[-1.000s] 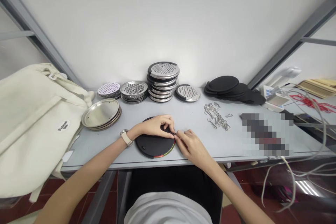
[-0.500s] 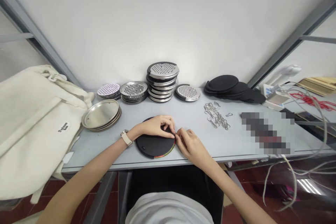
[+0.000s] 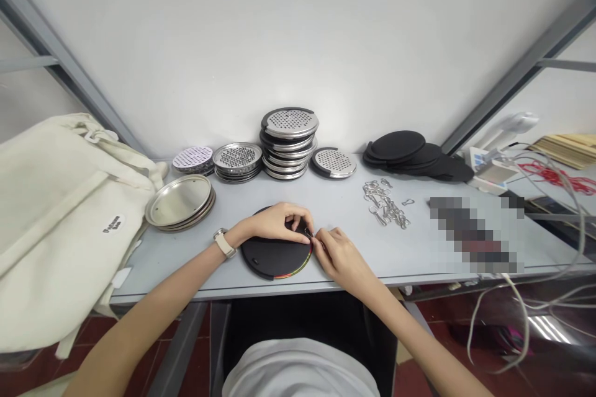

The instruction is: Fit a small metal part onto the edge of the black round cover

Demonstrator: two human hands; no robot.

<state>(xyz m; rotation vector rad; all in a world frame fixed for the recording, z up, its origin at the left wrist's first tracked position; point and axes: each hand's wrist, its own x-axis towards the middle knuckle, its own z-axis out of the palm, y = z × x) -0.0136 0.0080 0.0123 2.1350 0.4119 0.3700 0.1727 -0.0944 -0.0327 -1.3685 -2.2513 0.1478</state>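
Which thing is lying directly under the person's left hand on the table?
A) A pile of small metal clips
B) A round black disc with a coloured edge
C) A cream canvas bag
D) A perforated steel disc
B. The left hand rests on the round black disc, and a coloured stripe shows along the disc's lower edge.

A small assembly workshop — grey workbench [image 3: 395, 254], stacked steel graters [image 3: 289, 142], black discs [image 3: 397, 145], metal clips [image 3: 384, 203]
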